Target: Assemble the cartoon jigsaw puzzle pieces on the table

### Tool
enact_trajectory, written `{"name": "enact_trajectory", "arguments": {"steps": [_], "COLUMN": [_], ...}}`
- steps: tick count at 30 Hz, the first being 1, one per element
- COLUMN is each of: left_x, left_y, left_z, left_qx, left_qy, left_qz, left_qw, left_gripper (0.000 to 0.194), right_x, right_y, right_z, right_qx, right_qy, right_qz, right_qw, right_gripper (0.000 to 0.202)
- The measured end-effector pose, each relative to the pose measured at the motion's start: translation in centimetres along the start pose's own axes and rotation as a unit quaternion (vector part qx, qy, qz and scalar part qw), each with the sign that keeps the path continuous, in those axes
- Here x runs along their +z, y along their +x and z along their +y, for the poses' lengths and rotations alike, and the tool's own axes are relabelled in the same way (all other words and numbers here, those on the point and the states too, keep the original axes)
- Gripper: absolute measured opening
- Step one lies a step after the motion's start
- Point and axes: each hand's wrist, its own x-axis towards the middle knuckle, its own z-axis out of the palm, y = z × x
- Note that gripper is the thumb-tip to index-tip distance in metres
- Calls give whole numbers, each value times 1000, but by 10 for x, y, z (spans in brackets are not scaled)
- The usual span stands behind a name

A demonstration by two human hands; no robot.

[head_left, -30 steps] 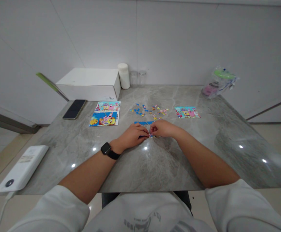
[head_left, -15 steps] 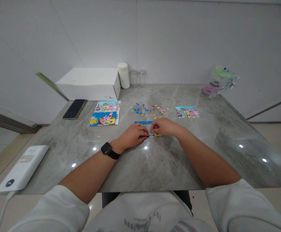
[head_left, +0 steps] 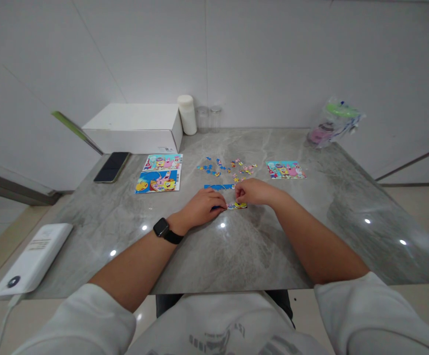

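A partly joined puzzle [head_left: 218,187] lies at the middle of the table, a blue strip along its far edge and colourful pieces at its near edge. My left hand [head_left: 207,206] rests over its left side, fingers bent with the tips down on the near pieces. My right hand [head_left: 250,192] is closed in a pinch above the right side; whatever is between its fingertips is too small to make out. Loose puzzle pieces [head_left: 214,170] in blue, yellow and pink lie scattered just beyond. A finished-looking picture [head_left: 286,170] lies to the right, a two-picture sheet [head_left: 158,173] to the left.
A phone [head_left: 112,167] and a white box [head_left: 133,128] are at the left. Behind stand a white bottle [head_left: 187,115] and two clear glasses [head_left: 209,120]. A plastic bag [head_left: 334,123] sits back right, a white power bank [head_left: 33,259] front left.
My right hand has shifted slightly right, over the right end of the near pieces. My left hand stays nearly in place. The camera view has moved a little.
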Motion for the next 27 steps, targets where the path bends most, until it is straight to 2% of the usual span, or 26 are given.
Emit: {"name": "enact_trajectory", "arguments": {"steps": [8,27], "left_x": [1,4], "left_y": [0,0], "left_z": [0,-2], "left_qx": [1,7], "left_qy": [4,8], "left_qz": [0,0], "left_qw": [1000,1000], "left_gripper": [18,20], "right_x": [9,10], "right_y": [6,7], "right_z": [0,-4], "right_qx": [-12,0], "right_qy": [-4,-17], "right_qz": [-18,-17], "right_qw": [1000,1000], "right_gripper": [12,15]}}
